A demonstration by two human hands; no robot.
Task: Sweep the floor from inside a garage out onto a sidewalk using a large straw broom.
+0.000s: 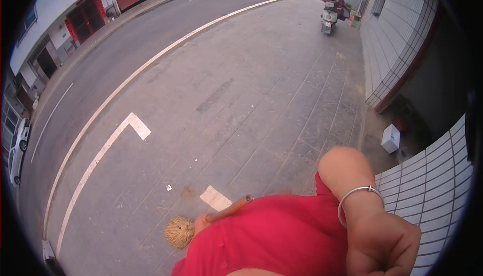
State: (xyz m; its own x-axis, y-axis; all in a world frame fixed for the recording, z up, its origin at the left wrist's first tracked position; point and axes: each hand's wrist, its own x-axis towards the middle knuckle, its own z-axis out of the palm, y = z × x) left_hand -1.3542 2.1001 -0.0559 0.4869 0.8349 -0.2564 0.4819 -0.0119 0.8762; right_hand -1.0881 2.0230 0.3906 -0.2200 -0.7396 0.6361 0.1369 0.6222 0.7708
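Observation:
My left hand (202, 222) is at the lower middle, mostly hidden by the red shirt over my front. It is closed on a short wooden handle (230, 209) lying against the shirt. Just left of that hand is a round head of tan, straw-like bristles (180, 232); whether it joins the handle is hidden. At the lower right, my right hand (383, 244) is close to the camera, fingers bent and partly cut off by the bottom edge. A silver bangle (341, 202) circles that wrist. No object shows in this hand.
Grey paving (226, 125) with painted white lines (139, 126) spreads ahead, beside a road (113, 53). White-tiled walls (400, 30) flank a dark doorway on the right, where a white box (391, 139) stands. A scooter (328, 15) is parked farther along; a white car (18, 151) is far left.

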